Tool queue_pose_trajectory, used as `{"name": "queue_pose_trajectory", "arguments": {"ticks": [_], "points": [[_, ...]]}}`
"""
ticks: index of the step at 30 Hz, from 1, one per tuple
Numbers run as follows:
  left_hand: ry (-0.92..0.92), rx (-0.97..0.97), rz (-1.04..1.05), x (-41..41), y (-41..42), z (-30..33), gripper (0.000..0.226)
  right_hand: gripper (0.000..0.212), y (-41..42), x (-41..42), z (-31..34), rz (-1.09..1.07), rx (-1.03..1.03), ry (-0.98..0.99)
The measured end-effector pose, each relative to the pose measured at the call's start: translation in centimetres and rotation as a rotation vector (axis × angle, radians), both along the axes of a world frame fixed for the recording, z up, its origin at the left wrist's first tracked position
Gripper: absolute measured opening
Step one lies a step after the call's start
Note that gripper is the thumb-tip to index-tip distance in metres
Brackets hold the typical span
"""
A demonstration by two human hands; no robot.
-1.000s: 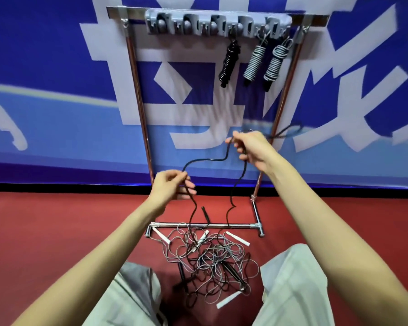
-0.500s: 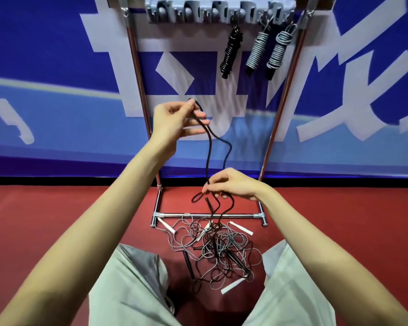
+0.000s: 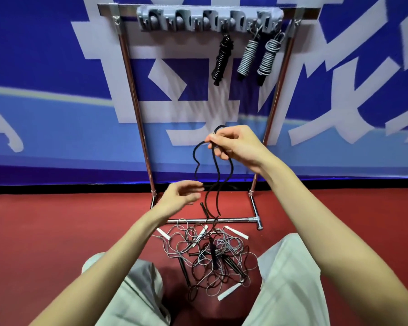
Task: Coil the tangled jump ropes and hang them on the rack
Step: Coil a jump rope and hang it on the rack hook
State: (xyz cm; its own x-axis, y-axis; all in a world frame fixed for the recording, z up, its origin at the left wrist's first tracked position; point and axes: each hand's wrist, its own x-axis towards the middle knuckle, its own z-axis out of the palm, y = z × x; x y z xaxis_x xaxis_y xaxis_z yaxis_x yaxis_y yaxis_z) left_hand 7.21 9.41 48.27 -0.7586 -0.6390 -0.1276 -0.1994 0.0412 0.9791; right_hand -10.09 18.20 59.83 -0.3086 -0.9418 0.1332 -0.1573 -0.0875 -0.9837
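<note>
Head view. Red floor [image 3: 57,231], smooth and matte, running back to a black strip under a blue banner [image 3: 45,55] with large white shapes. Metal rack [image 3: 137,109] standing on the floor against the banner, grey hook bar [image 3: 207,20] across its top. Hanging from the hooks: one coiled black rope [image 3: 222,61] and two coiled grey ropes [image 3: 247,57], well above the fingers.

Right hand [image 3: 236,147] raised, fingers curled and pinching loops of a black jump rope [image 3: 216,175], strands trailing down from the fingertips. Left hand [image 3: 179,196] lower, just left of those strands, fingers relaxed and spread, gripping nothing. Far beneath both hands, tangled pile of ropes [image 3: 212,255] on the floor, between light grey trouser legs [image 3: 290,278], white handles [image 3: 236,231] poking out.
</note>
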Motion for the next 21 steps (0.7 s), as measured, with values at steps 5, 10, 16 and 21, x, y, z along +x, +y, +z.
{"name": "queue_pose_trajectory", "arguments": {"ticks": [5,10,16,21], "points": [[0.099,-0.153,-0.073,-0.6,2.1,1.1,0.028,0.018,-0.2,0.5,0.6,-0.032,-0.018,0.006],[0.074,-0.160,-0.034,-0.3,1.7,2.2,0.012,0.019,0.1,0.0,0.5,-0.119,-0.016,0.022],[0.354,0.013,0.143,-0.2,1.8,6.2,0.011,0.042,0.0,-1.2,-1.0,-0.150,0.177,0.039],[0.448,-0.042,0.215,-1.7,0.3,10.6,0.015,0.034,0.1,-0.6,-4.6,-0.024,0.313,0.048]]}}
